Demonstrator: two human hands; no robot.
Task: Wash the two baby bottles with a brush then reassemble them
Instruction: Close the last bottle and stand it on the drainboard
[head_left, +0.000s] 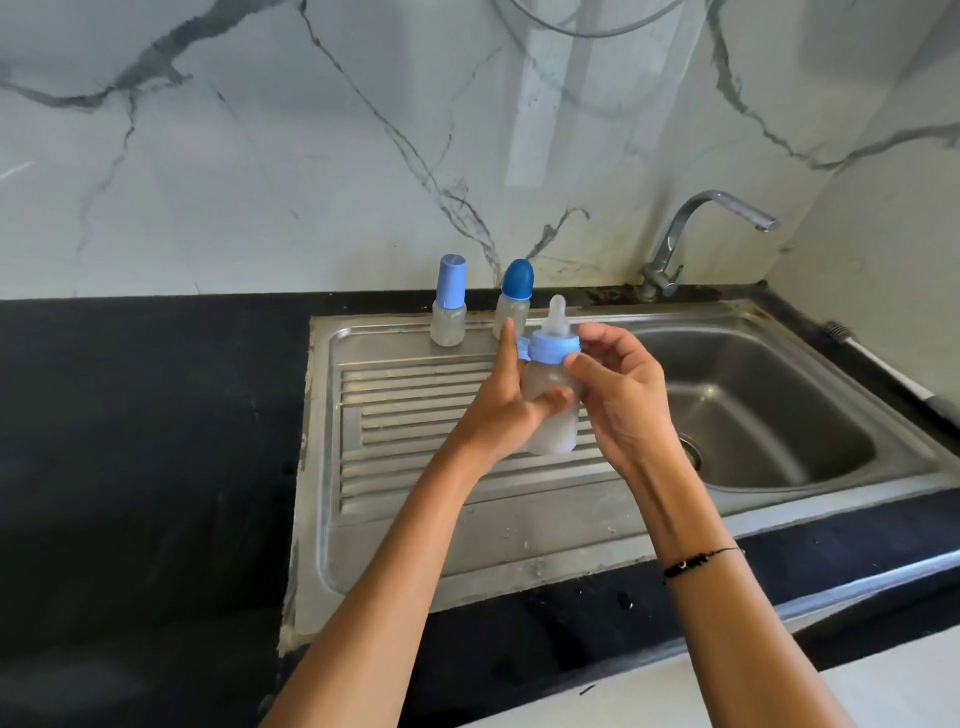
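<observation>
The left hand (506, 400) covered part of the held bottle (553, 405) and the base of the dark-capped bottle (511, 312), the right wrist hid part of the drain (691, 453), and the brush (883, 366) was cut off at the right edge.

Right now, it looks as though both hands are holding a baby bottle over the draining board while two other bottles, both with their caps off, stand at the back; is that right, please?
Not quite: the head view shows the two bottles at the back, one and the other, with their blue caps on. The rest holds: the left hand and right hand hold a baby bottle over the draining board.
</observation>
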